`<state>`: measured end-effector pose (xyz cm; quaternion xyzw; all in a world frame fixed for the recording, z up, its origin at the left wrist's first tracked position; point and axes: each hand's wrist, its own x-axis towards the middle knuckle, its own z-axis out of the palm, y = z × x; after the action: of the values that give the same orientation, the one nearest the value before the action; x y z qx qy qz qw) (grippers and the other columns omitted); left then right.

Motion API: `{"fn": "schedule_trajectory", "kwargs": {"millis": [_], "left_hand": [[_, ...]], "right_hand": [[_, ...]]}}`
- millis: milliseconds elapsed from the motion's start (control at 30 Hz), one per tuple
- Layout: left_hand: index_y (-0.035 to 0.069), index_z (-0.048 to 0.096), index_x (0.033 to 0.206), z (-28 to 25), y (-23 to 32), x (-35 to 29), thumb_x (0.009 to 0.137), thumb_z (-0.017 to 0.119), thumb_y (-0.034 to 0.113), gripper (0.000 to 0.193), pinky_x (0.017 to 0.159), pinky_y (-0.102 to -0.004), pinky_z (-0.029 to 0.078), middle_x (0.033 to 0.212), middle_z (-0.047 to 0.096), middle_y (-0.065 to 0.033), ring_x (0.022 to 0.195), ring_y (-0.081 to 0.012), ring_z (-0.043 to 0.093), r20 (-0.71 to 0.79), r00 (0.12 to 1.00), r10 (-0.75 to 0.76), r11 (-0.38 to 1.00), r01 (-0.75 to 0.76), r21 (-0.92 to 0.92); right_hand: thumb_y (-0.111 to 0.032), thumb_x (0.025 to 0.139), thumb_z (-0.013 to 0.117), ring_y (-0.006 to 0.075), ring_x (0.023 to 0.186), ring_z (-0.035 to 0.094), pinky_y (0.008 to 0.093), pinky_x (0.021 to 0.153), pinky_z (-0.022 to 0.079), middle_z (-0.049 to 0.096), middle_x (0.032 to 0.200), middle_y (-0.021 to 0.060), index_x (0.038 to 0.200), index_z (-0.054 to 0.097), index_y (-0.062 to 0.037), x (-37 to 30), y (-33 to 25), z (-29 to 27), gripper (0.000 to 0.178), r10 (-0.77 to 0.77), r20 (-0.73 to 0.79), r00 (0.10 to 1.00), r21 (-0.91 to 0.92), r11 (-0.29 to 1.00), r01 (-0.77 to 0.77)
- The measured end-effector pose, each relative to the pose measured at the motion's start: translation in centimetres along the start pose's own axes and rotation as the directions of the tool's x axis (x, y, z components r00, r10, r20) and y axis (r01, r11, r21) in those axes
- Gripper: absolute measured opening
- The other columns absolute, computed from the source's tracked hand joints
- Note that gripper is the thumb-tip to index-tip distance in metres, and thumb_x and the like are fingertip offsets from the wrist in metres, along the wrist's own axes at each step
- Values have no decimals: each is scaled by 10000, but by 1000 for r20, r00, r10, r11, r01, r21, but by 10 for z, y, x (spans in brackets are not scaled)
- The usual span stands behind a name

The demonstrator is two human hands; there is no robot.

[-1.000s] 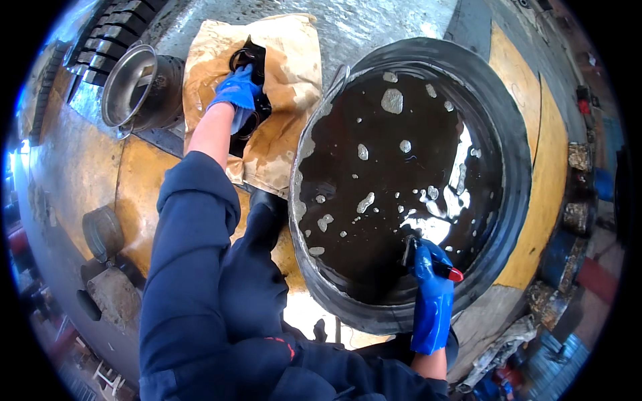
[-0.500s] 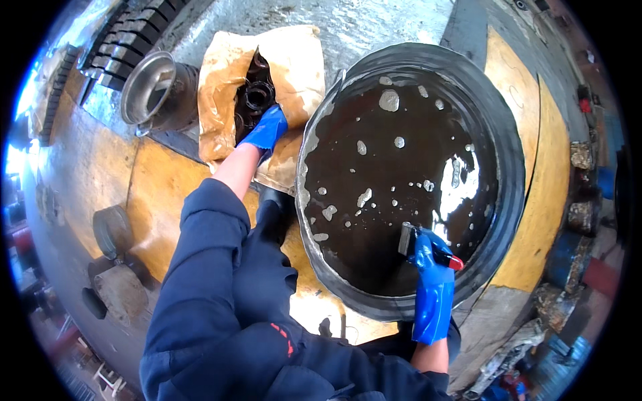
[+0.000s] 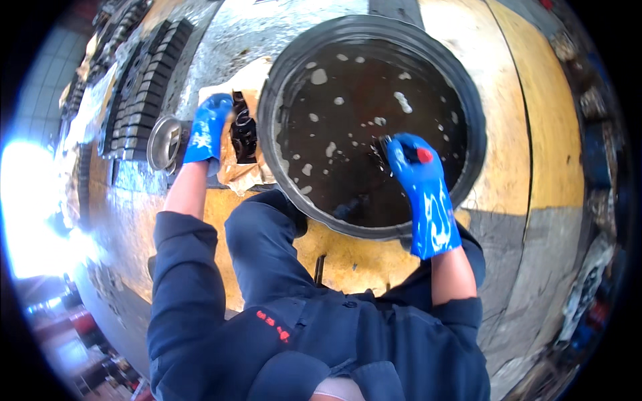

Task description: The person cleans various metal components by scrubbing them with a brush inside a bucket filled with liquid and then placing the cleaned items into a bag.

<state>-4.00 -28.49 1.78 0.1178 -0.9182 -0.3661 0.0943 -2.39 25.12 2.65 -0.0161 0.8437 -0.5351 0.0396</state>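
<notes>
A wide black tub [image 3: 473, 127] holds dark liquid [image 3: 321, 180] with patches of pale foam. Over its right half, my blue-gloved right hand [image 3: 418, 177] is closed around a brush [image 3: 425, 155] with a red-tipped handle. The brush's dark head is at the liquid's surface, amid small splashes. Left of the tub stands an open brown paper bag [image 3: 249, 175]. Dark, oily ring-shaped metal parts [image 3: 243, 130] show through its opening. My blue-gloved left hand [image 3: 212, 128] is closed on the bag's left edge; its fingertips are partly hidden.
A round metal pot-like part [image 3: 162, 144] stands left of the bag. Beyond it lie dark ribbed blocks [image 3: 144, 93]. Yellow and grey boards [image 3: 542, 113] cover the floor to the right. My knee [image 3: 257, 227] is close to the tub's near side.
My left hand has come out of the bag's opening to its left edge. The brush has moved farther into the tub, and splashes show there. The whole view has shifted.
</notes>
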Motion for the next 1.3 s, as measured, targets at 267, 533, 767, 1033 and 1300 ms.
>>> {"fn": "schedule_trajectory", "kwargs": {"millis": [267,533,767,1033,1300], "left_hand": [[11,717,1427,132,213,-23,970,845,396,611,1103,-400,557,1331,776,-175,1257,-260,729,481,876,14,999,4,-36],[26,587,1580,245,211,-86,1028,736,335,650,1150,-397,505,1483,692,-179,1325,-271,654,750,659,64,993,33,-114],[94,660,1508,290,213,-108,965,787,276,586,1107,-435,550,1435,734,-179,1300,-333,700,663,743,-92,889,-238,391],[92,771,1341,312,232,-154,908,826,343,503,1153,-448,534,1395,725,-222,1363,-426,647,839,543,-34,778,-512,364],[46,721,1411,302,224,-150,869,867,338,633,1142,-438,530,1445,693,-210,1350,-382,645,911,397,-108,947,-239,216]], "right_hand": [[-262,1037,777,102,843,741,287,807,581,812,892,45,1079,835,-35,12,-17,-71,238,115,-67,991,146,984,-105],[-308,1001,753,290,812,766,427,784,597,788,864,136,988,804,-86,-9,-29,-122,228,91,-199,976,80,994,-77],[-412,980,734,349,901,776,434,849,602,801,931,154,1007,806,-95,-10,-30,-119,326,176,-262,949,69,984,-163],[-486,953,698,421,1031,768,465,946,611,814,1041,173,1050,802,-121,5,-11,-118,392,188,-189,964,33,982,-185],[-514,972,654,414,1130,764,495,1016,613,820,1162,146,1145,819,-164,-2,-30,-123,425,220,-123,968,-62,971,-229]]}}
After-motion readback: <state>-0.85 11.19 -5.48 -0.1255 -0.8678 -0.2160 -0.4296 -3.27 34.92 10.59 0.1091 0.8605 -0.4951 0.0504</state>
